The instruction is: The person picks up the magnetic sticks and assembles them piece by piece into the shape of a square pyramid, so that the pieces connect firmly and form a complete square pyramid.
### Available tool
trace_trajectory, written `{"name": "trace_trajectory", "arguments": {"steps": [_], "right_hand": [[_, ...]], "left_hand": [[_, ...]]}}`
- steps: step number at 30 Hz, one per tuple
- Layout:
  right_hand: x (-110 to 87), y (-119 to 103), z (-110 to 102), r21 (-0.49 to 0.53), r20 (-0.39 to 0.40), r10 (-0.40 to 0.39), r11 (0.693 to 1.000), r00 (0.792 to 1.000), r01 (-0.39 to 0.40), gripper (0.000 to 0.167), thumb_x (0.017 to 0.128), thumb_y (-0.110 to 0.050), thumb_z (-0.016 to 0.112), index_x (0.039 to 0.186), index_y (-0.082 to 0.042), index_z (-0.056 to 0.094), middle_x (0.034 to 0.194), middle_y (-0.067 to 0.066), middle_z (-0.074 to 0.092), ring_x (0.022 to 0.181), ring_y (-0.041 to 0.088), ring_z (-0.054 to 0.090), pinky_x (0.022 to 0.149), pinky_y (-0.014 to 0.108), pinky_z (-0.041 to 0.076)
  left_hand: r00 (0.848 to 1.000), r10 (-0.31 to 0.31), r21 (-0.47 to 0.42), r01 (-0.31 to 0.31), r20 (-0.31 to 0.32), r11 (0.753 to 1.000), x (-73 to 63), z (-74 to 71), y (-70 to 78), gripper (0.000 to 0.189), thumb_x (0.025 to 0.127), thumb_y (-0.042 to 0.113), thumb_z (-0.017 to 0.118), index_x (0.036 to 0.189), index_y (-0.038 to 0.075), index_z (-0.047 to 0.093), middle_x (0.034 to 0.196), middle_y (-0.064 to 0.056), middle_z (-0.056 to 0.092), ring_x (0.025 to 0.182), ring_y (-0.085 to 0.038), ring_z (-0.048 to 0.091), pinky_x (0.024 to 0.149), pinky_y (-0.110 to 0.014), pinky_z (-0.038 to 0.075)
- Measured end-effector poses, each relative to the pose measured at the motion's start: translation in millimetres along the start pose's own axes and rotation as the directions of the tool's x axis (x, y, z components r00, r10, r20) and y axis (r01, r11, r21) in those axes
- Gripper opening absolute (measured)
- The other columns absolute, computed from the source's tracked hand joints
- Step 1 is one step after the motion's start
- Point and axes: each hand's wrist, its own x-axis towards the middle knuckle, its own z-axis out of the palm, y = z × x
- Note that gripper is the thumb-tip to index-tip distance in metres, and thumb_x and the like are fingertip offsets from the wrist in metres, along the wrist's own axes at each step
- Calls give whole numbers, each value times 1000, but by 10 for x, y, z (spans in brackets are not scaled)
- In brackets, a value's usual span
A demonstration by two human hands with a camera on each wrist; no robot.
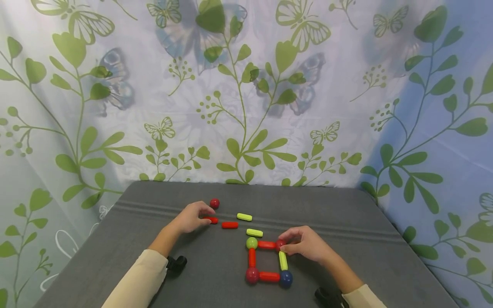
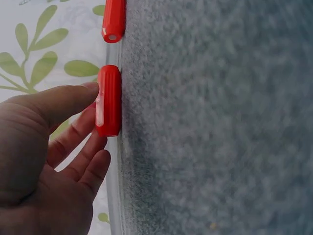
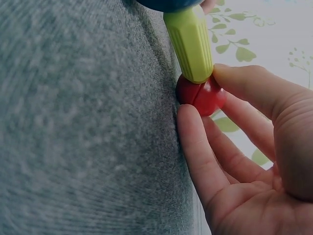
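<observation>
On the grey table, magnetic rods and balls form a square. Its corners are a green ball (image 1: 252, 243), a blue ball (image 1: 286, 278), a near red ball (image 1: 252, 275) and a far red ball (image 3: 203, 98). A yellow-green rod (image 3: 190, 44) joins the blue ball and far red ball; red rods (image 1: 269, 277) make the other sides. My right hand (image 1: 306, 246) pinches the far red ball between thumb and fingers. Farther left, my left hand (image 1: 191, 217) holds a loose red rod (image 2: 109, 100), thumb against its side and fingers behind it.
Another loose red rod (image 1: 230, 225) lies just right of the left hand. Two yellow-green rods (image 1: 244, 217) lie beyond the square. A single red ball (image 1: 215, 203) sits past the left fingertips. Behind the table (image 1: 215, 265) hangs a leaf-patterned curtain (image 1: 246, 107).
</observation>
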Motion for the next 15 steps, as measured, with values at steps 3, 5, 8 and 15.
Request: {"name": "trace_trajectory", "arguments": {"steps": [3, 5, 8, 15], "right_hand": [[6, 15, -4, -29, -7, -10, 1000, 1000, 10, 29, 88, -16, 81, 114, -4, 75, 105, 12, 76, 86, 21, 70, 74, 32, 62], [9, 24, -7, -38, -12, -13, 999, 1000, 12, 29, 88, -18, 82, 113, -5, 75, 104, 10, 76, 87, 20, 69, 73, 30, 60], [15, 37, -9, -48, -21, -23, 999, 1000, 22, 30, 87, -19, 82, 114, -6, 75, 104, 10, 76, 88, 21, 69, 72, 29, 59], [24, 37, -7, -68, -30, -39, 997, 999, 37, 31, 87, -20, 83, 114, -7, 76, 104, 10, 77, 90, 21, 68, 71, 27, 57]], "left_hand": [[1000, 4, -9, -4, 27, 1000, 24, 3, -27, 27, 90, 13, 78, 116, 9, 74, 114, -6, 69, 104, -26, 63, 95, -49, 53], [999, 16, -6, -16, 46, 1000, 41, 8, -38, 28, 90, 14, 79, 117, 8, 74, 113, -6, 69, 103, -26, 63, 93, -48, 53], [998, 10, -7, -10, 59, 1000, 66, 20, -40, 27, 90, 13, 78, 117, 10, 74, 112, -5, 69, 101, -23, 61, 91, -45, 53], [998, -1, 12, 0, 63, 1000, 101, 31, -29, 26, 90, 9, 77, 116, 10, 75, 109, -3, 70, 93, -19, 58, 85, -37, 51]]}}
